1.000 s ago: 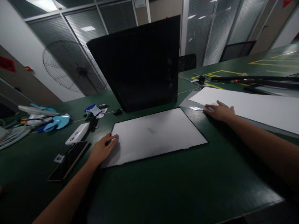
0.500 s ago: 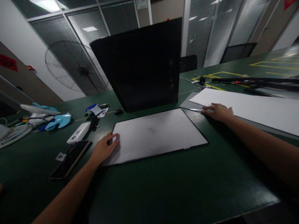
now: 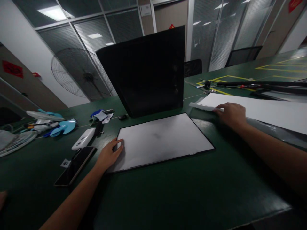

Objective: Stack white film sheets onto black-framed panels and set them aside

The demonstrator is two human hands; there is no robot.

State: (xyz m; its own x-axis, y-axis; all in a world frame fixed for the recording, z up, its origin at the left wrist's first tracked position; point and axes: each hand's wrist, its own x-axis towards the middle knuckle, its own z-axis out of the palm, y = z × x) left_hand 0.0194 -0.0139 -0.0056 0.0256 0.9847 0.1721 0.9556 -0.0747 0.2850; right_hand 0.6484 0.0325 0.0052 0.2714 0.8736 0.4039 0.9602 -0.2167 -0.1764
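A flat white panel with a thin black border (image 3: 163, 140) lies on the green table. My left hand (image 3: 109, 155) rests on its left edge, thumb and fingers apart, not gripping it. At the right, my right hand (image 3: 231, 115) has its fingers closed on the edge of a translucent sheet (image 3: 202, 106), which curls up at its left end. White sheets (image 3: 268, 110) lie with it, reaching to the right side of the view. Behind the panel stands a large black screen (image 3: 146, 73).
A phone (image 3: 74, 166), a white device (image 3: 83, 139), a black mouse (image 3: 122, 117) and blue fan blades (image 3: 64, 127) are on the left. Dark bars (image 3: 268, 84) lie at the far right. Part of another hand (image 3: 2, 198) shows at the left edge.
My right hand has gone from lying flat with spread fingers to closing on the translucent sheet, whose edge has lifted. My left hand stays on the panel. The view has shifted slightly.
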